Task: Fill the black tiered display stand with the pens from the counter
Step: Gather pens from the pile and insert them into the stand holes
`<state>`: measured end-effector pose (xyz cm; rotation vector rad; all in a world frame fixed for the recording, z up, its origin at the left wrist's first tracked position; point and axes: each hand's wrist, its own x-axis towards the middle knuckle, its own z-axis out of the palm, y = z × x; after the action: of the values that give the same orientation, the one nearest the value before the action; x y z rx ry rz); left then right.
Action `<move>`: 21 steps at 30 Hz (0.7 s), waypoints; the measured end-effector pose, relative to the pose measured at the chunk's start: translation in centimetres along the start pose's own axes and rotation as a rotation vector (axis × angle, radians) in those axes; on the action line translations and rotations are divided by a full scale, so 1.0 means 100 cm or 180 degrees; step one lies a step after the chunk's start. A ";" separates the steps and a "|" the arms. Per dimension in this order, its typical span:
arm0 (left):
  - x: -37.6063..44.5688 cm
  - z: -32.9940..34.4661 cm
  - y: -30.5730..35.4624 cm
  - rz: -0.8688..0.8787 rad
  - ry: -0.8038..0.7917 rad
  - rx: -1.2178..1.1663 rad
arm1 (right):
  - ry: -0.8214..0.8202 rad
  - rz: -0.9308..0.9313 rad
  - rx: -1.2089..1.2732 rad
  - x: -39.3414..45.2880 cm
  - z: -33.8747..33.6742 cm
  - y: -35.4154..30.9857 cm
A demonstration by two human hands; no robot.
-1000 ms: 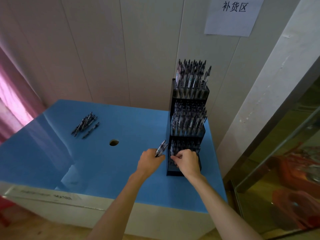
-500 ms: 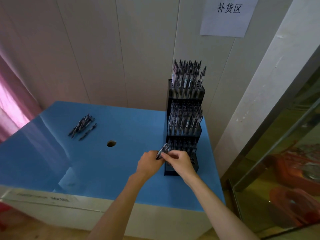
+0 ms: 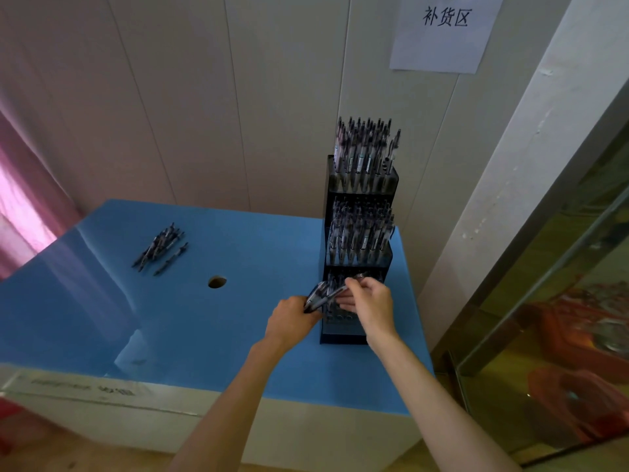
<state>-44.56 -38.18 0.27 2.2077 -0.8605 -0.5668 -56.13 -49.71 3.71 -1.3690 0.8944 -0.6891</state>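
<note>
The black tiered display stand (image 3: 343,335) rises at the right end of the blue counter (image 3: 204,335). Its top and middle tiers are packed with upright pens; the bottom tier shows a few pens and bare holes. My left hand (image 3: 289,320) grips a small bundle of pens (image 3: 318,296) just left of the bottom tier. My right hand (image 3: 369,306) pinches one pen (image 3: 354,279) at the bundle's upper end, in front of the bottom tier. A loose pile of pens (image 3: 160,247) lies at the counter's far left.
A round hole (image 3: 216,282) is cut in the counter between the pile and the stand. White panelled wall stands behind, with a paper sign (image 3: 442,28). A glass panel (image 3: 544,318) lies to the right, a pink curtain (image 3: 20,206) to the left.
My right hand moved from the bottom tier's front across to the bundle in my left hand and took hold of one pen. The left hand stayed about where it was.
</note>
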 end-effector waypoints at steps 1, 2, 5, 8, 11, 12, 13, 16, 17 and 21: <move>0.000 -0.001 -0.001 -0.0027 0.0006 -0.0063 | 0.0089 -0.0067 0.0064 0.002 -0.004 -0.003; 0.001 -0.002 -0.002 -0.0054 0.0014 -0.0124 | 0.0182 -0.0169 0.0046 0.003 -0.007 -0.005; 0.001 -0.004 -0.004 -0.0108 0.0052 -0.0262 | 0.0379 -0.0619 -0.0361 0.008 -0.015 -0.005; 0.001 -0.006 -0.005 -0.0143 0.0126 -0.0337 | 0.0382 -0.0988 -0.0866 0.016 -0.019 0.001; 0.002 -0.007 -0.004 -0.0143 0.0156 -0.0384 | 0.0309 -0.1244 -0.1297 0.018 -0.019 0.005; 0.002 -0.007 -0.004 -0.0141 0.0165 -0.0397 | 0.0297 -0.1324 -0.1425 0.017 -0.019 0.006; 0.003 -0.007 -0.003 -0.0140 0.0179 -0.0416 | 0.0277 -0.1396 -0.1545 0.016 -0.019 0.007; 0.004 -0.008 -0.002 -0.0133 0.0207 -0.0462 | 0.0093 -0.1507 -0.1885 0.015 -0.017 0.012; 0.003 -0.008 -0.002 -0.0131 0.0205 -0.0463 | 0.0032 -0.1516 -0.1986 0.015 -0.016 0.015; 0.002 -0.008 -0.002 -0.0107 0.0210 -0.0471 | -0.0037 -0.1484 -0.2162 0.017 -0.011 0.018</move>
<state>-43.84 -37.90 0.67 2.0978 -0.7253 -0.5525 -56.34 -51.57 1.75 -2.2309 0.8388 -0.7550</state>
